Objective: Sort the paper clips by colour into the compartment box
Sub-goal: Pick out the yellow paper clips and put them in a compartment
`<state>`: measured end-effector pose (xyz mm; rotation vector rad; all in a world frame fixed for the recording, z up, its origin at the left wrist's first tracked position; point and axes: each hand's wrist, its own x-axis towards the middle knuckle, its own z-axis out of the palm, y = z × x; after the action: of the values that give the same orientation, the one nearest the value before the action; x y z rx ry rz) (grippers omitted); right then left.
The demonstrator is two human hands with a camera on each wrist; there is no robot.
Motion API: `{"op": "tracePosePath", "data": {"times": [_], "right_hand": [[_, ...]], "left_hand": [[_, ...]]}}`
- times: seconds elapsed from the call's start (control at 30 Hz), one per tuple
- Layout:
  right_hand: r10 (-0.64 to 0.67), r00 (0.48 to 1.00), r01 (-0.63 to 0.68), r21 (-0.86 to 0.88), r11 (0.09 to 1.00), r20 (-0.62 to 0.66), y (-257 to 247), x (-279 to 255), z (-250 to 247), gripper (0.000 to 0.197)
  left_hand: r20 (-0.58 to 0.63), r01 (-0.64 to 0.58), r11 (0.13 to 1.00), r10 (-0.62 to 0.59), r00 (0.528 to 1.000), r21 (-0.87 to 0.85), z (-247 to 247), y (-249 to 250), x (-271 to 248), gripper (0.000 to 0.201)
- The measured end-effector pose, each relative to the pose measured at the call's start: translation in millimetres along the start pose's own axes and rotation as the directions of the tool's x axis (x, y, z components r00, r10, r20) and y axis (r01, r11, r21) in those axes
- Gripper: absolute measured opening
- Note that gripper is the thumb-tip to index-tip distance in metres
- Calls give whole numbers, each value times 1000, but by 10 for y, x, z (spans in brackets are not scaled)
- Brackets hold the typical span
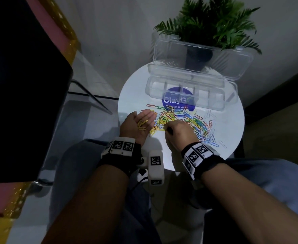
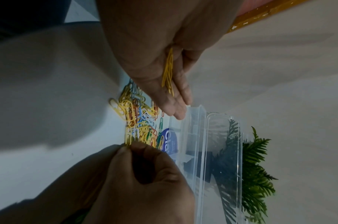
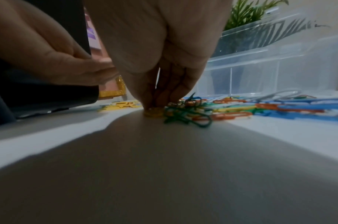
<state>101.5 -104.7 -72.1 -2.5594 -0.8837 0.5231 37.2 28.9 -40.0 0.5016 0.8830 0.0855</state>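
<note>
A mixed pile of coloured paper clips lies on the round white table, just in front of the clear compartment box, whose lid stands open behind it. My left hand lies palm up at the pile's left edge, fingers relaxed, with several yellow clips resting in the palm. At the pile's near edge, my right hand pinches a yellow clip against the table between thumb and fingertips. I see no clips in the box compartments.
A potted fern stands right behind the open lid. A blue round sticker sits under the box and the pile. A dark piece of furniture fills the left side. Tangled green clips lie next to my right fingertips.
</note>
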Motion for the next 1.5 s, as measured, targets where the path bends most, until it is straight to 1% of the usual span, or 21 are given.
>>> {"op": "tracePosePath", "data": {"times": [0.13, 0.2, 0.27, 0.33, 0.4, 0.43, 0.47, 0.57, 0.63, 0.7, 0.77, 0.8, 0.83, 0.9, 1.0, 1.07, 1.13, 1.2, 1.33, 1.4, 1.5], "right_hand": [[-36, 999, 37, -8, 999, 9, -6, 37, 3, 14], [1, 1000, -1, 51, 999, 1, 20, 55, -27, 15], [100, 995, -95, 190, 977, -19, 51, 65, -79, 14], [180, 983, -160, 390, 907, -17, 42, 55, -155, 16], [182, 983, -153, 585, 797, 10, -42, 20, -264, 26], [156, 988, -134, 631, 764, 21, -97, 4, -323, 29], [120, 992, -111, 638, 762, 28, -159, -7, -373, 28], [-19, 999, -6, 568, 823, 38, -389, -30, -495, 13], [-83, 996, 58, 514, 856, 25, -486, -18, -527, 15], [-54, 998, 64, 503, 862, -35, -483, 26, -538, 17], [16, 991, 54, 499, 865, -135, -391, 83, -532, 15], [42, 988, 36, 483, 875, -151, -328, 108, -504, 15], [47, 990, 17, 447, 894, -131, -275, 121, -468, 15], [-5, 1000, 11, 315, 949, -20, -222, 107, -345, 17], [-117, 984, 99, 132, 986, 134, -239, 71, -143, 21], [-142, 970, 136, 41, 990, 200, -249, 79, -41, 30], [-121, 973, 127, -15, 992, 198, -236, 100, 8, 34], [-108, 980, 113, -21, 993, 165, -193, 122, 16, 33], [-105, 983, 115, -58, 992, 151, -101, 149, -26, 26], [-101, 985, 112, -73, 991, 139, -63, 156, -39, 24], [-86, 996, 87, -37, 996, 38, -40, 162, -36, 22]], "left_hand": [[-11, -6, 1000, 6, 1000, -11, 10, -25, 18, 49], [-10, -11, 1000, 11, 1000, 0, 7, -37, 20, 49], [-4, -6, 1000, 6, 1000, 2, -3, -41, 24, 48], [-7, -3, 1000, 3, 1000, -3, -4, -34, 18, 47], [-14, 7, 1000, -7, 1000, -2, -2, -45, 29, 48], [-10, 20, 1000, -20, 1000, -6, 0, -56, 41, 49], [4, 41, 999, -41, 999, -15, 11, -71, 45, 48], [94, 73, 997, -74, 993, 11, 8, -105, 54, 41], [111, 68, 998, -69, 991, 17, 3, -86, 65, 33], [94, 54, 998, -52, 994, -12, -25, -44, 49, 30], [89, 42, 996, -36, 995, -74, -73, 7, 21, 36], [73, 40, 995, -34, 997, -87, -94, 31, 15, 40], [44, 28, 995, -25, 999, -91, -120, 49, 28, 42], [-5, -13, 996, 12, 1000, -90, -146, 87, 35, 44], [8, -61, 989, 63, 998, -137, -141, 134, 27, 46], [21, -74, 986, 78, 997, -151, -137, 158, 21, 47], [39, -67, 989, 72, 997, -132, -128, 190, 34, 47], [52, -64, 992, 70, 996, -111, -105, 239, 47, 47], [8, -92, 992, 93, 996, -81, -38, 326, 82, 45], [12, -94, 993, 95, 995, -74, -7, 325, 87, 46], [10, -91, 994, 92, 996, -60, 19, 311, 85, 46]]}}
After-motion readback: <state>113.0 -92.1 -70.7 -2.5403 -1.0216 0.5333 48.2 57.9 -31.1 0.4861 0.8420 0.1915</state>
